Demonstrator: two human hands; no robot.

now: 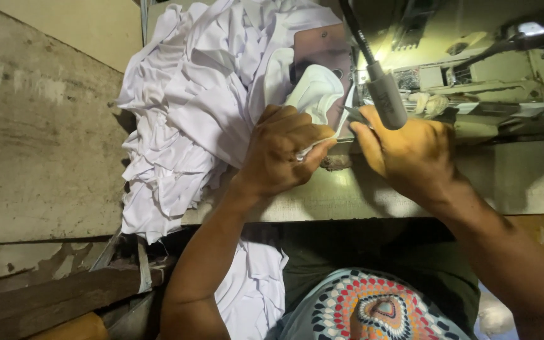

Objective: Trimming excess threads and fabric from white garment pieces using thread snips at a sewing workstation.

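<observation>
The heap of white cloth pieces [190, 107] looks soft, matt and creased, the table top [347, 189] smooth and dull, the lamp's flexible neck [357, 34] ribbed metal, its grey head [386, 101] possibly matt plastic.

Both hands — left hand [281, 151], right hand [410, 148] — on white cloth [313, 94]

Both arms fwd, left hand [281, 151] & right hand [410, 151] fisted, close together.

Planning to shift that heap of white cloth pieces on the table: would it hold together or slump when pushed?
The white cloth pile is probably floppy: pieces fold and droop over the table edge. Likely light, bunching when pushed. Loose pieces may slide off.
</observation>
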